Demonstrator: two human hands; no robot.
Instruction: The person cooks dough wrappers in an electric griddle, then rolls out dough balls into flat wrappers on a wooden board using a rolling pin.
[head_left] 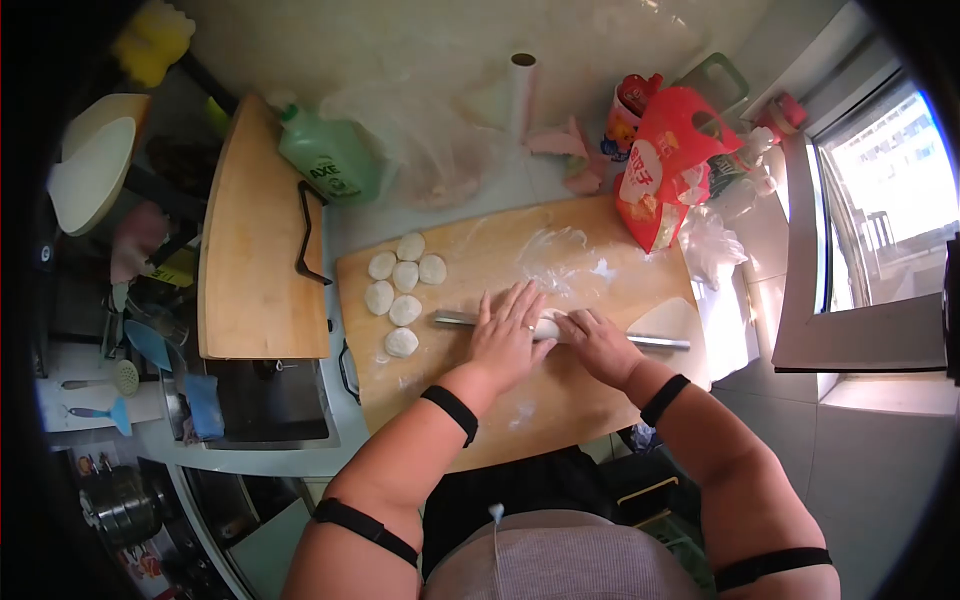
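A thin metal rolling pin point(660, 343) lies crosswise on the floured wooden board point(520, 400), with white dough point(547, 328) around its middle, between my hands. My left hand point(505, 340) rests over the pin just left of the dough, its fingers stretched out and slightly apart. Fingers bent over the pin and dough edge, my right hand point(603, 345) presses from the other side. Part of the dough is hidden under both hands. Several small round dough pieces point(405, 311) sit in a cluster on the board's left side.
Behind the board stand a green AXE bottle point(330, 160), a plastic-wrap roll point(521, 95) and a red flour bag point(665, 170). A wooden panel with a black handle point(262, 240) rises at left, above a sink point(265, 405). An open window point(890, 190) is at right.
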